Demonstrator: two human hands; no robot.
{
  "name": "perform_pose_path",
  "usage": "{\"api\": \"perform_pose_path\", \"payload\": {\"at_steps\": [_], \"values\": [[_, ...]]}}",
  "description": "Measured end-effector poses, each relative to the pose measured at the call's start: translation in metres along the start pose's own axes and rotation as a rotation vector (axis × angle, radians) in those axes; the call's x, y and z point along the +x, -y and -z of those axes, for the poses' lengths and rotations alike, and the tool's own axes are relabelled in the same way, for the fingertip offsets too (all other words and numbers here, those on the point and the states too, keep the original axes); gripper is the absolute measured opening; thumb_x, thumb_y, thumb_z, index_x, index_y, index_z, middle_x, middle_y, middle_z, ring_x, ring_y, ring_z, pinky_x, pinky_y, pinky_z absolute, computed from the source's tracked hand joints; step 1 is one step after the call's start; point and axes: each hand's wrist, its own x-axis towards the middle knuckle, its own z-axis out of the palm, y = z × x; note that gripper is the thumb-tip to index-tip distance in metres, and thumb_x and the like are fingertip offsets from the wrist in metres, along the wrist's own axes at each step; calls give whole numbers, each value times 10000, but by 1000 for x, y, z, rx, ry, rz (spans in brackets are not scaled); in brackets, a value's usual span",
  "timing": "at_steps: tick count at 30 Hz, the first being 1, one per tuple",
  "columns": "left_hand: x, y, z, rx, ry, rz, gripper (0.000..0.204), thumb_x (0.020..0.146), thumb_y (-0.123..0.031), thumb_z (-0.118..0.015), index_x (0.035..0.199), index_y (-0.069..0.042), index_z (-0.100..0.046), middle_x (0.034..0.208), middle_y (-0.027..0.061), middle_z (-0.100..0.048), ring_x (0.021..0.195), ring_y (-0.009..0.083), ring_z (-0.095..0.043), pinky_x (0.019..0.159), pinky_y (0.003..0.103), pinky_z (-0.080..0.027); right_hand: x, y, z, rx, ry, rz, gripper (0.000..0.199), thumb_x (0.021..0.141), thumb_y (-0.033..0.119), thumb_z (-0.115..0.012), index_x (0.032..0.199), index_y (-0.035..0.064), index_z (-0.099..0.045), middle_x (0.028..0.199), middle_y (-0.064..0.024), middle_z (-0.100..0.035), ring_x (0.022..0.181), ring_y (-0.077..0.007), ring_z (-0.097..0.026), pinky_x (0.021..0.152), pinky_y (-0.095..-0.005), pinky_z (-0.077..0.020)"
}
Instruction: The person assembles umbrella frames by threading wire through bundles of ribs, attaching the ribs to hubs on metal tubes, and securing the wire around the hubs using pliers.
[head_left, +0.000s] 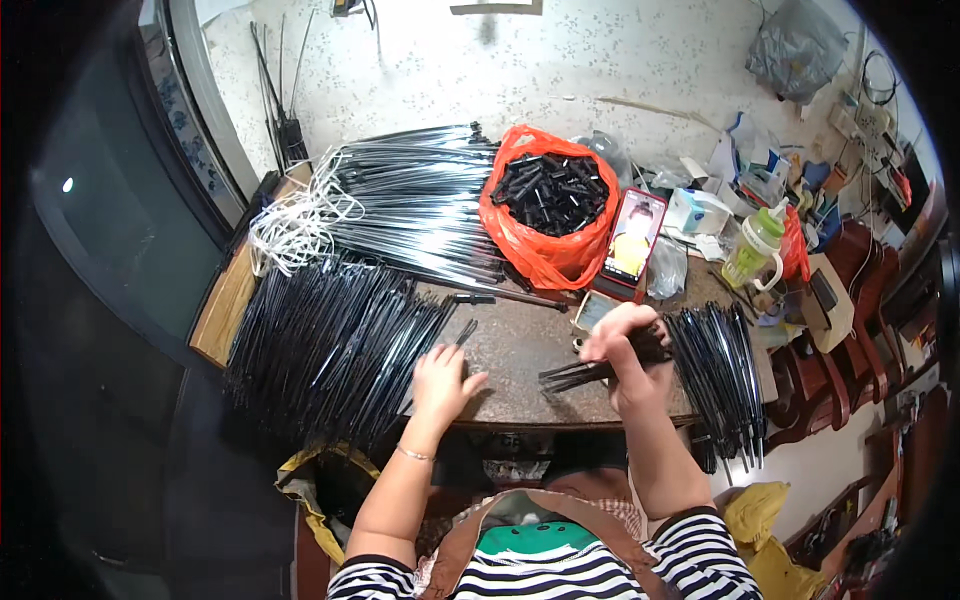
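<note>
Gripping: right hand (622, 345) is closed around a small bundle of thin black metal rods (585, 373), their free ends pointing left and fanning over the dark speckled stone tabletop (520, 345), seemingly so they can be handled one by one.
Left hand: left hand (440, 380) lies flat with fingers spread, holding nothing, its fingertips at the edge of the large fanned heap of long black rods (330, 340), as if steadying it.
Finished side: a second, tidier row of black rods (720, 375) lies just right of the right hand, parallel and overhanging the near tabletop edge, kept apart from the left heap.
Supply: an orange plastic bag of short black plastic pieces (548, 200) stands open behind the working gap, within arm's reach.
Further back: a bundle of shiny silver-grey rods (420, 195) lies across the tabletop, with a tangle of white cord (295, 220) at its left end.
Extras: a smartphone in a red case (632, 240) leans beside the bag, facing the person; a green-lidded drinks bottle (752, 245) stands to its right among clutter.
</note>
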Motion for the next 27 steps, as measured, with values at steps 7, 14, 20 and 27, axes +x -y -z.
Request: {"api": "perform_pose_path", "payload": {"at_steps": [7,14,20,27], "values": [[-19,3,18,346,56,133,539,676,-385,-490,1070,-29,-397,1156,91,-356,1129,262,-220,850,561,-111,17,-8,-3,-243,39,-66,237,749,246,-502,713,48,-377,552,-15,-408,421,-71,-360,455,-222,-348],[-52,-55,11,-755,137,-108,569,656,-265,-540,1098,4,-302,1109,188,-330,1046,329,-307,854,360,-264,12,12,-22,306,-150,-5,135,769,170,-471,734,62,-398,461,13,-323,368,-78,-316,402,-223,-320],[-34,-34,7,271,-190,169,313,674,-176,-510,917,10,-447,953,140,-421,856,280,-393,682,371,-331,-7,-2,-3,16,-293,206,139,764,162,-482,755,41,-413,495,-4,-393,382,-61,-338,402,-211,-312],[-38,-27,-11,259,-84,148,256,664,-146,-525,854,4,-442,846,149,-430,784,286,-428,634,357,-353,-30,0,20,-254,-126,-39,187,723,177,-555,672,26,-458,537,18,-432,490,-39,-371,454,-180,-314]]}}
